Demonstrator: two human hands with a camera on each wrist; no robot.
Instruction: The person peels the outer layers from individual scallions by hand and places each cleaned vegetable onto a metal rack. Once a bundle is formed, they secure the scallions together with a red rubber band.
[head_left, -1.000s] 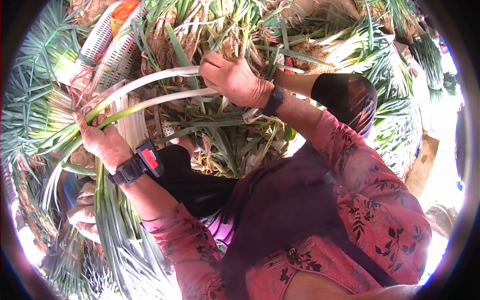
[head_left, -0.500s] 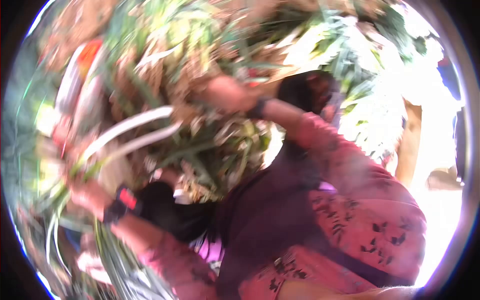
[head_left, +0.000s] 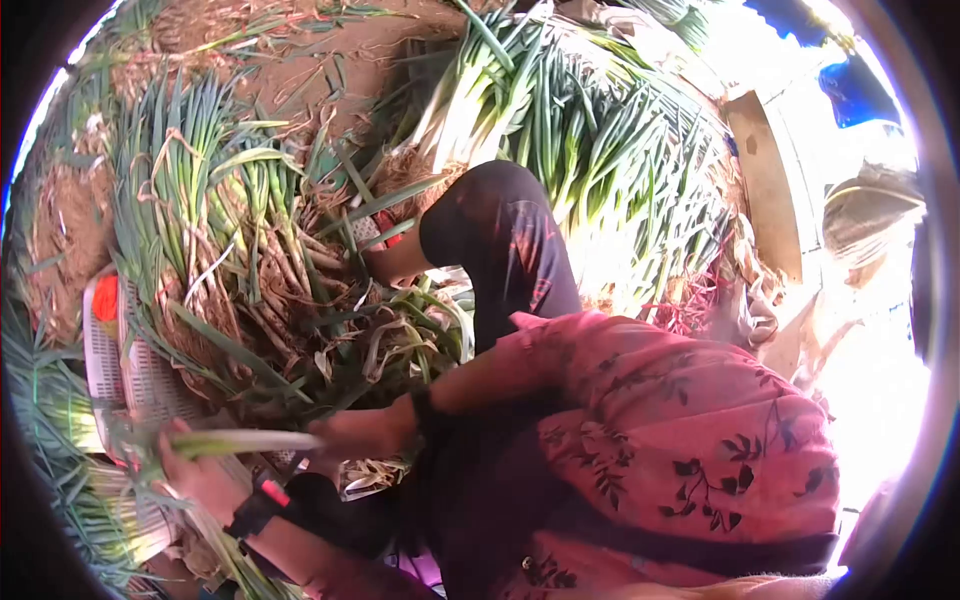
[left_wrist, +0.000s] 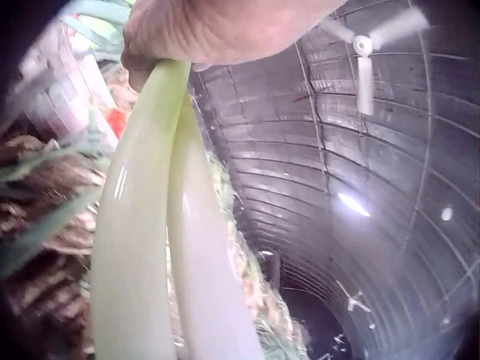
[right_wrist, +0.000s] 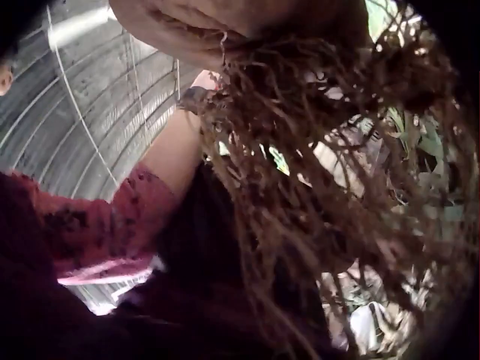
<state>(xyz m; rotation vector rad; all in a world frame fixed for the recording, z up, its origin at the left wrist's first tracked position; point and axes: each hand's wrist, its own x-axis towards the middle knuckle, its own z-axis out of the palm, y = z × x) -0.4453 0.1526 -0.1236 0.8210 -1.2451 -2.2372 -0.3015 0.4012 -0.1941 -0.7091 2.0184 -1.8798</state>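
**Left hand (head_left: pixel 207 482) wrapped round two pale stalks (left_wrist: pixel 139 225), right hand (head_left: pixel 358 436) at the root end!**

And here we are, both hands low and to the left in the head view, the stalks lying nearly level between them. The left forearm (head_left: pixel 305 558) angles up and away from the body, a dark device (head_left: pixel 258 508) with a red patch strapped at its wrist. Look at that left hand: closed, fingers curled round the green part, and from the left wrist view the two stalks run out side by side, thick, smooth and whitening with distance.

Across to the right! That forearm (head_left: pixel 485 382) reaches out from the pink flowered sleeve (head_left: pixel 640 390), dipping slightly towards the left, dark band (head_left: pixel 428 410) on the wrist. The hand is blurred from above, but the right wrist view has it bent over, gripping at a shaggy tangle of brown roots (right_wrist: pixel 281 165) that spills below; its separate fingers can't be made out.

Around them, a white perforated crate (head_left: pixel 148 375) stands beyond the left hand, rooty green bundles (head_left: pixel 190 160) lie farther out, and a big leafy heap (head_left: pixel 620 160) spreads past the raised knee (head_left: pixel 500 205).
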